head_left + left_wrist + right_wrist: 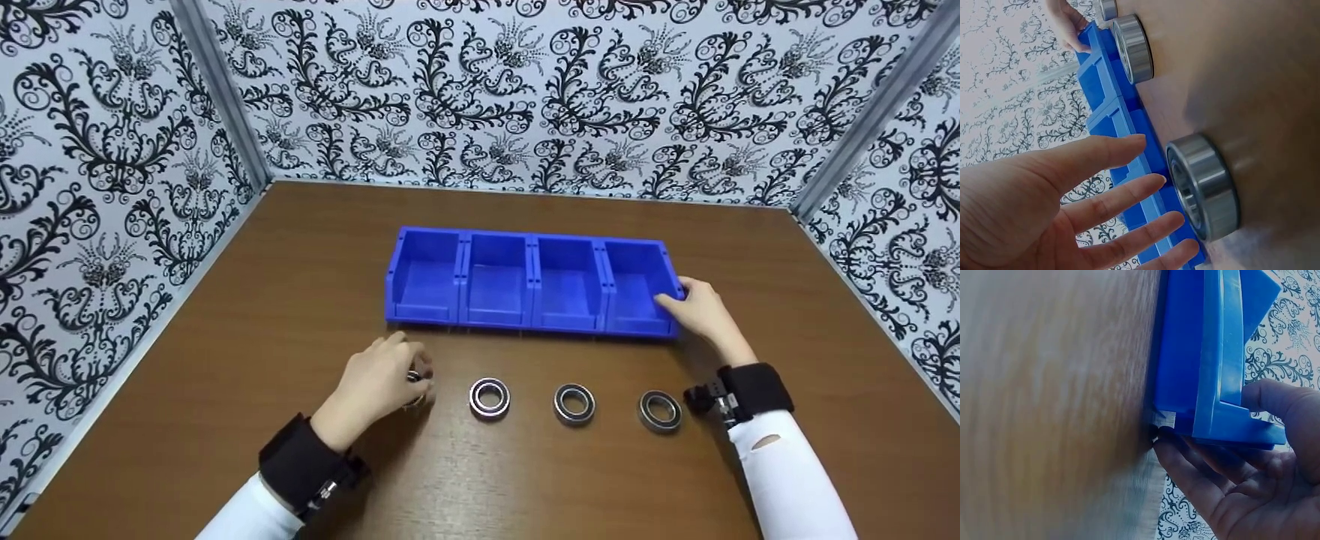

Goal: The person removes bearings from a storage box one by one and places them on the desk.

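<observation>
My left hand hovers at the leftmost bearing, a steel ring mostly hidden by the hand in the head view. Its fingers are extended and spread in the left wrist view, with their tips close to the ring; whether they touch it cannot be told. My right hand grips the right end of a blue four-compartment bin. The right wrist view shows the thumb over the wall's inner side and the fingers against the outside and under the lower edge.
Three more bearings lie in a row on the brown table: a left one, a middle one and a right one. Patterned walls with grey corner posts enclose the table's back and sides.
</observation>
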A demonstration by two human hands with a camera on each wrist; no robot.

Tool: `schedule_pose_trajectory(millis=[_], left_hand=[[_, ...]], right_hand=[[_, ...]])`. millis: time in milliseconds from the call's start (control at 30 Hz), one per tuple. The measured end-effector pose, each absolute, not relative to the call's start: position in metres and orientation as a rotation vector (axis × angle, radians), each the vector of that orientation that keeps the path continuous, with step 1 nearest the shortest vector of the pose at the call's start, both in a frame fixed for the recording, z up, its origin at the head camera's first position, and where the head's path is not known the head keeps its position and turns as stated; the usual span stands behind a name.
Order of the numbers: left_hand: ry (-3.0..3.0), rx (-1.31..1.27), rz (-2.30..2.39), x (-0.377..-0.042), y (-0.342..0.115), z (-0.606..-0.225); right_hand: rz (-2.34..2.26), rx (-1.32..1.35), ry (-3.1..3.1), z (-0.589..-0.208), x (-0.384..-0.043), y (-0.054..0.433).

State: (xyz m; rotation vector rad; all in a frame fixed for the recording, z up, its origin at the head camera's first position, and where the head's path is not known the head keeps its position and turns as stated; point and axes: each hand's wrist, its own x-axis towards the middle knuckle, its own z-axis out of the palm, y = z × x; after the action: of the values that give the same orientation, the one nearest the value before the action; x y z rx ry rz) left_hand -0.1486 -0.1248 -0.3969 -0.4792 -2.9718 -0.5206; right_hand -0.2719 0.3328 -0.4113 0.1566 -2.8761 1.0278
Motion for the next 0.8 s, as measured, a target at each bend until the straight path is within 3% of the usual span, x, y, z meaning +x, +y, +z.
schedule_pose_trajectory(millis=[800], left_hand=[[-2.874,-0.518,-0.429,-0.210,-0.127,-0.368]], right_hand=[[1.054,0.114,-2.904,-0.393,-0.290,0.329]])
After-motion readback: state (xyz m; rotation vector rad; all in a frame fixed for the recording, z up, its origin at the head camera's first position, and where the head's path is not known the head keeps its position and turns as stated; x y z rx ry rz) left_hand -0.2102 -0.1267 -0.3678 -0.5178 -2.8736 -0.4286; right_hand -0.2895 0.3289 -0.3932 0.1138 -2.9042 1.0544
